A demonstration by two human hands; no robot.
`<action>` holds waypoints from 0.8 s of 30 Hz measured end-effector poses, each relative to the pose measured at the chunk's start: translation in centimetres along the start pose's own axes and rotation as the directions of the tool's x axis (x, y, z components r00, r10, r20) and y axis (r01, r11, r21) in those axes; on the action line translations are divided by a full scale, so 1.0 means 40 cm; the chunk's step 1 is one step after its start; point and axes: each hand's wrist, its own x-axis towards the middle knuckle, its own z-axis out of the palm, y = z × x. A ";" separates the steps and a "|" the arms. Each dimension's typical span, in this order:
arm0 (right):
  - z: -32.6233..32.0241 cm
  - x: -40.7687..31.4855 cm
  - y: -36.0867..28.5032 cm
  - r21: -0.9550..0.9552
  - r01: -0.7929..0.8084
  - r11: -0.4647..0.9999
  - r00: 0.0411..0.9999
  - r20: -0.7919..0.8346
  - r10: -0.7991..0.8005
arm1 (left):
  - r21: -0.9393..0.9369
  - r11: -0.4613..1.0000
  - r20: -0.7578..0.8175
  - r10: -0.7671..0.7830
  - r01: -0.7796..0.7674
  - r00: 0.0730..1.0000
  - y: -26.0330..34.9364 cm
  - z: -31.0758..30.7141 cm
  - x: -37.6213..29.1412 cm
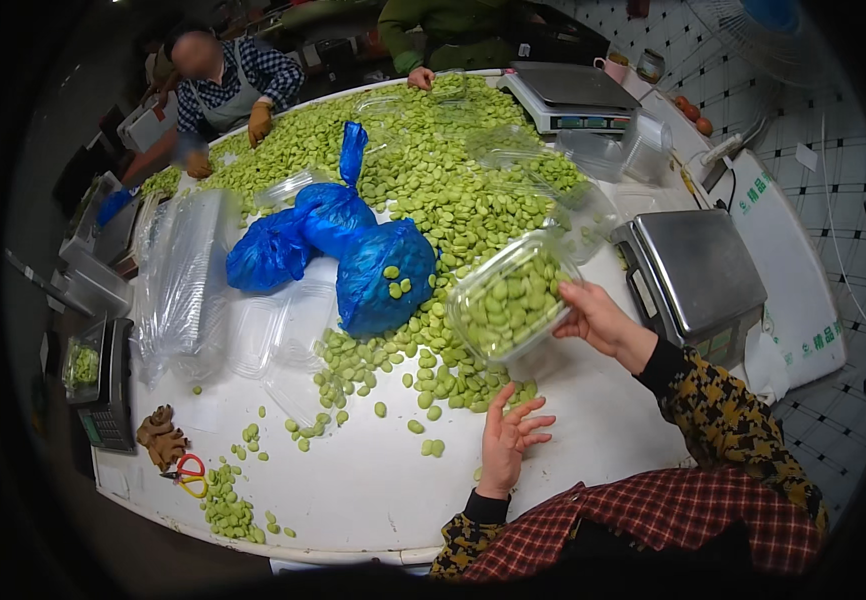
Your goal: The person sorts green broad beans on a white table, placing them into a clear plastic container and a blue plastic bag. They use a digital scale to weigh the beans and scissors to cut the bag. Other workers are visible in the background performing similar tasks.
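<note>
My right hand (590, 316) grips the right edge of a clear plastic tub (515, 300) filled with green broad beans, held tilted above the table. Below the tub, my left hand (509, 439) is held palm up with its fingers apart and nothing in it. A heap of loose shelled broad beans (470, 202) spreads over the white table, its near edge close to my left hand. Left of the tub lie knotted blue plastic bags (384, 277), a few beans resting on one. The underside of the tub is hidden.
At right stands a weighing scale (699, 270); another scale (575, 94) sits at the back. Stacked clear tubs (185, 277) in plastic wrap lie at left, near scissors (193, 476) and a brown glove (163, 437). A gloved co-worker (230, 82) and another person (444, 34) are across the table.
</note>
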 end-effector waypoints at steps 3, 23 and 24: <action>0.039 0.176 -0.061 0.094 0.133 0.987 0.986 -0.109 -0.123 | -0.016 0.998 -0.004 -0.061 0.061 0.998 0.001 -0.011 0.001; 0.478 0.441 -0.013 -0.460 0.850 -0.259 0.344 0.855 -0.389 | -0.309 0.920 0.025 -0.246 0.242 0.969 -0.042 -0.037 -0.014; 0.498 0.456 -0.002 -0.430 0.839 -0.332 0.349 0.895 -0.278 | -0.305 0.919 0.022 -0.254 0.248 0.967 -0.043 -0.033 -0.008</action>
